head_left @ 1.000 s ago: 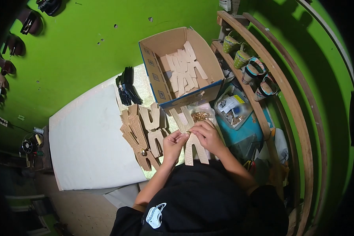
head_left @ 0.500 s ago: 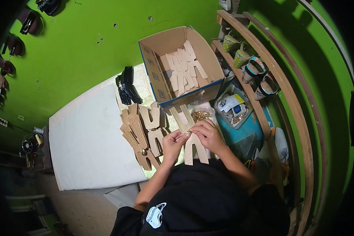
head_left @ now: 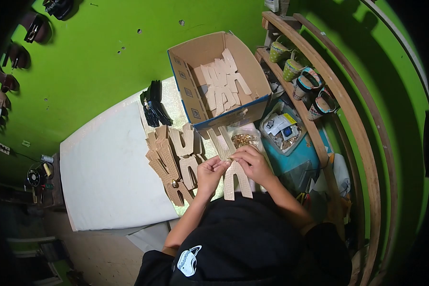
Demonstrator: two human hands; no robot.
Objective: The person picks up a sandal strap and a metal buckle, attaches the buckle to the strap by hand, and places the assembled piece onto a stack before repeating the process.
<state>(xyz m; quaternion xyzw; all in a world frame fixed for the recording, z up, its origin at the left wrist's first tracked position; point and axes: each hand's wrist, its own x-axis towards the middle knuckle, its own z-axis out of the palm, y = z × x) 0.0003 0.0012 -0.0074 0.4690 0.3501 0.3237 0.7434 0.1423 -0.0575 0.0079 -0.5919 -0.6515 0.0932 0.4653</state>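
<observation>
Both my hands meet at the narrow middle of a beige, textured, X-shaped sandal upper (head_left: 237,182). My left hand (head_left: 211,176) pinches that middle from the left, thumb and fingertips together. From the right, my right hand (head_left: 253,165) closes its fingertips on the same spot. A small gold-coloured bit seems to lie between the fingertips, mostly hidden by them. To the left lies a pile of matching beige uppers (head_left: 162,159), one with a shiny metal ornament (head_left: 174,184). Just beyond my right hand stands a clear container of small gold-coloured fittings (head_left: 243,139).
Ahead stands a cardboard box (head_left: 195,93) with several pale cut pieces (head_left: 220,81) inside. Black strips (head_left: 154,105) lie left of it on the white-covered table (head_left: 109,176). A plastic tub (head_left: 285,129) and a wooden rack (head_left: 341,90) holding sandals (head_left: 308,83) are at right.
</observation>
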